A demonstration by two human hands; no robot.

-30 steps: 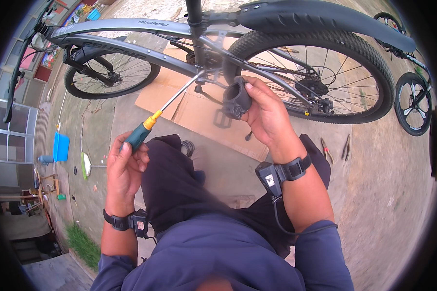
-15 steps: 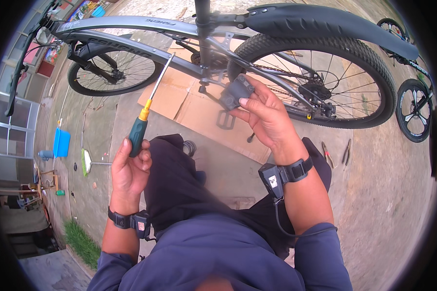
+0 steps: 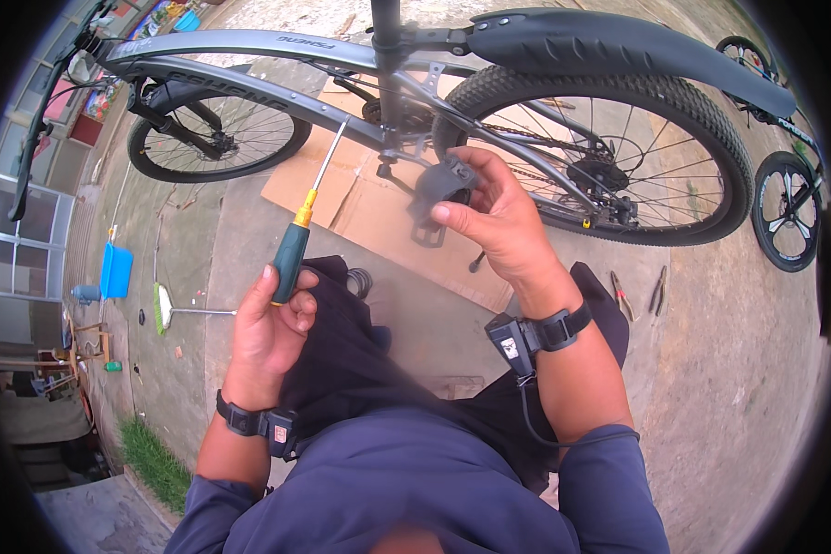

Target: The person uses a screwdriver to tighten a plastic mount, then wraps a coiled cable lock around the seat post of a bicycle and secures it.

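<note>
A screwdriver (image 3: 291, 258) with a dark green and yellow handle is gripped in my left hand (image 3: 270, 337), its metal shaft pointing up and away toward the bicycle frame. My right hand (image 3: 500, 222) holds a small black curved part (image 3: 446, 187) between thumb and fingers, a hollow showing on its side; I cannot make out its exact kind. Just beyond both hands stands a grey bicycle (image 3: 337, 115), with its rear wheel (image 3: 609, 157) at the right and its front wheel (image 3: 217, 138) at the left. A pedal (image 3: 427, 233) shows below the black part.
Cardboard (image 3: 388, 249) lies under the bicycle. Red-handled pliers (image 3: 621, 297) and dark pliers (image 3: 658, 291) rest on the concrete at the right. A broom (image 3: 163, 309) and a blue bin (image 3: 116, 271) are at the left. Another bicycle's wheel (image 3: 787, 210) stands far right.
My left hand has moved right with the screwdriver, nearer my right hand. The black part has turned in my right hand, so its hollow side now shows.
</note>
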